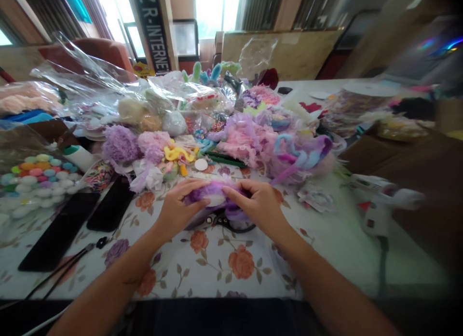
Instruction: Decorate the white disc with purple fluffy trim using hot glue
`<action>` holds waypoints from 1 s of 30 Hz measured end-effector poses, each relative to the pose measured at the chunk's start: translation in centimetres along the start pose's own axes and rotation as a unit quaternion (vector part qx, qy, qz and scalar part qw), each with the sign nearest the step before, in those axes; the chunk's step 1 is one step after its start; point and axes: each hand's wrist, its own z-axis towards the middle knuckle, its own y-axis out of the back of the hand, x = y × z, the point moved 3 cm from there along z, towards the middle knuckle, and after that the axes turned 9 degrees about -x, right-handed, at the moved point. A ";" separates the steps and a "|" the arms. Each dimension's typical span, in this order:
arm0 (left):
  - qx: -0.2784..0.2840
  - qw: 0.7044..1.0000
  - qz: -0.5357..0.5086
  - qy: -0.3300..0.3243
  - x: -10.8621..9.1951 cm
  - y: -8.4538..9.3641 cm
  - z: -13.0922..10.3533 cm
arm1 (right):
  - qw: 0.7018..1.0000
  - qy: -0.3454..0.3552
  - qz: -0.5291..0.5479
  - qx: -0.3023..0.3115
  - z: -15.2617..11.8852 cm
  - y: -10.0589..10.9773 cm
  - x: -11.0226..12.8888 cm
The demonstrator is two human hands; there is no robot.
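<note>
Between my two hands is a fluffy purple piece (217,189) with a whitish part facing me. My left hand (184,201) pinches its left side, thumb in front and fingers behind. On the right side my right hand (255,201) grips it the same way, its thumb on the front. Black-handled scissors (231,225) lie on the flowered cloth just below the piece, partly covered by purple material. A white disc (201,164) rests beyond my hands, near yellow fuzzy strips (180,154).
Two dark phones (110,206) and cords (61,271) lie at the left, beside a bag of colourful pompoms (39,181). Pink and purple fluff (246,138) is heaped ahead, with plastic bags behind. A white glue gun (376,206) stands at the right near a brown box (408,157).
</note>
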 end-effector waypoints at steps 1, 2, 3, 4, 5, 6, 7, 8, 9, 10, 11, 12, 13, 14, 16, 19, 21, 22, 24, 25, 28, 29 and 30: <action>0.004 1.000 -0.009 0.018 0.0 0.0 0.0 | 1.000 -0.007 0.004 0.001 0.0 0.1 0.1; 0.007 0.999 -0.015 0.036 0.0 0.0 0.0 | 1.000 -0.016 0.007 0.002 0.1 0.2 0.1; 0.009 0.998 -0.020 0.054 0.1 0.1 0.0 | 1.000 -0.025 0.011 0.002 0.2 0.4 0.2; 0.010 0.997 -0.024 0.071 0.1 0.1 -0.1 | 0.999 -0.033 0.015 0.004 0.2 0.5 0.2; 0.012 0.996 -0.029 0.087 0.1 0.1 -0.1 | 0.999 -0.041 0.020 0.004 0.3 0.6 0.2; 0.014 0.994 -0.035 0.102 0.1 0.1 -0.1 | 0.999 -0.046 0.025 0.004 0.4 0.7 0.2; 0.017 0.992 -0.044 0.114 0.0 0.1 0.0 | 0.998 -0.050 0.029 0.002 0.5 0.8 0.2; 0.020 0.990 -0.055 0.125 0.0 0.0 0.0 | 0.998 -0.053 0.034 0.002 0.6 0.8 0.1; 0.022 0.988 -0.069 0.135 0.0 0.0 0.0 | 0.998 -0.056 0.039 0.002 0.7 0.8 0.0; 0.024 0.986 -0.085 0.143 -0.1 -0.1 0.1 | 0.997 -0.060 0.046 0.002 0.7 0.8 -0.1; 0.027 0.983 -0.102 0.150 -0.1 -0.1 0.1 | 0.996 -0.066 0.054 0.005 0.8 0.8 -0.2; 0.031 0.980 -0.118 0.155 -0.1 -0.2 0.1 | 0.995 -0.073 0.064 0.008 0.8 0.7 -0.2; 0.035 0.978 -0.130 0.158 -0.1 -0.2 0.1 | 0.994 -0.081 0.075 0.013 0.8 0.7 -0.3; 0.040 0.977 -0.139 0.157 -0.1 -0.3 0.2 | 0.992 -0.089 0.087 0.018 0.8 0.6 -0.3; 0.045 0.977 -0.140 0.152 0.0 -0.3 0.1 | 0.988 -0.102 0.113 0.027 0.7 0.5 -0.3; 0.041 0.984 -0.114 0.134 0.3 -0.2 0.1 | 0.981 -0.113 0.151 0.040 0.7 0.4 -0.3; 0.038 0.988 -0.097 0.115 0.5 -0.2 0.0 | 0.978 -0.117 0.167 0.052 0.7 0.3 -0.4; 0.038 0.989 -0.093 0.107 0.6 -0.1 0.0 | 0.976 -0.118 0.173 0.060 0.7 0.2 -0.4; 0.038 0.990 -0.093 0.096 0.8 -0.1 0.0 | 0.975 -0.112 0.178 0.074 0.7 0.2 -0.5; 0.038 0.990 -0.096 0.095 0.8 -0.1 0.0 | 0.976 -0.105 0.177 0.079 0.8 0.2 -0.6; 0.038 0.986 -0.116 0.113 1.0 -0.2 0.0 | 0.983 -0.063 0.154 0.081 0.8 0.2 -0.6; 0.040 0.984 -0.124 0.123 1.1 -0.2 0.0 | 0.985 -0.049 0.144 0.081 0.8 0.2 -0.6; 0.042 0.982 -0.132 0.131 1.1 -0.3 0.0 | 0.987 -0.037 0.136 0.083 0.8 0.2 -0.6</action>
